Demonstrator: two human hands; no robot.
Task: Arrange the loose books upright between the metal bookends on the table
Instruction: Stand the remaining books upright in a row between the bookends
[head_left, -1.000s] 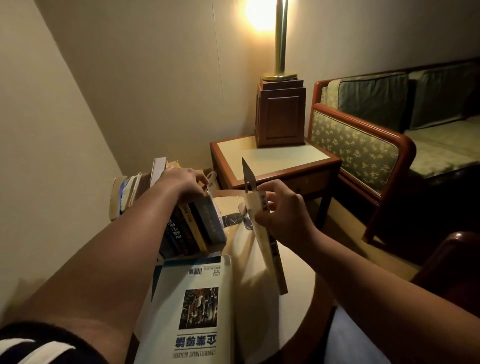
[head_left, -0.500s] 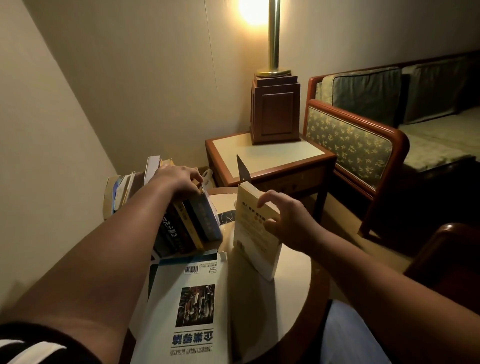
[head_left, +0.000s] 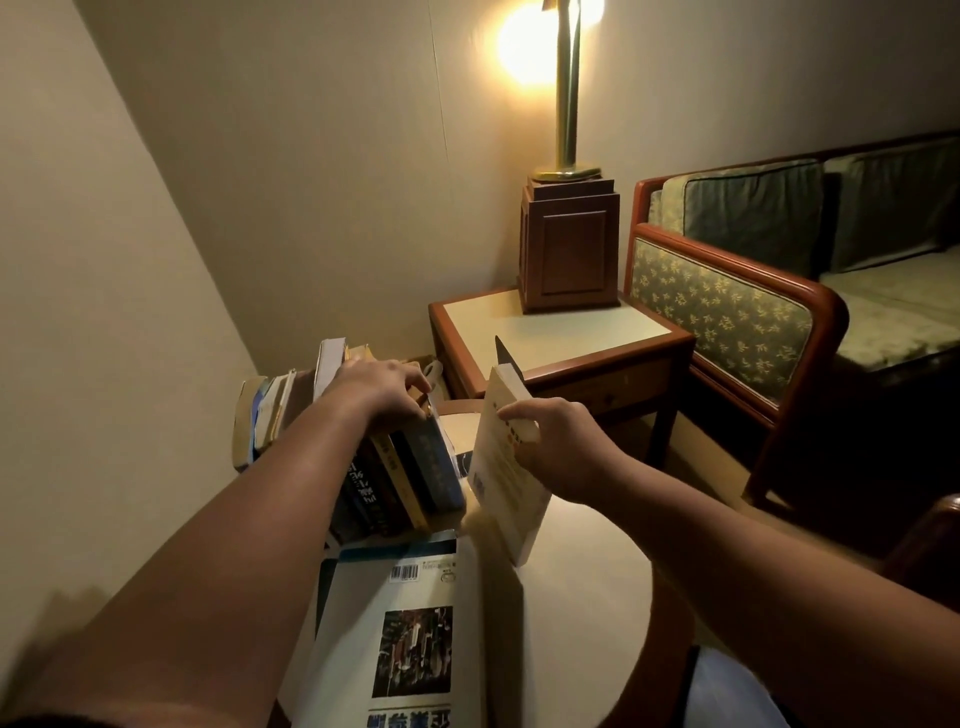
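A row of upright books (head_left: 400, 478) leans to the left on the round table (head_left: 587, 582). My left hand (head_left: 382, 389) rests on top of that row, fingers curled over the top edges. My right hand (head_left: 558, 447) grips a cream paperback (head_left: 501, 478) by its upper edge and holds it upright on the table, a small gap right of the row. Behind the paperback a dark metal bookend (head_left: 506, 356) sticks up. A large white-and-blue book (head_left: 400, 634) lies flat on the table in front of the row.
A wooden side table (head_left: 561, 332) with a brass lamp on a wooden base (head_left: 569, 244) stands just behind the round table. A wood-framed sofa (head_left: 753, 312) fills the right. Walls close in on the left and behind. A dark chair arm (head_left: 930, 535) is at the right edge.
The paperback went from edge-on in my right hand to standing with its cover facing me, and has shifted left toward the row. My left hand stayed on the books.
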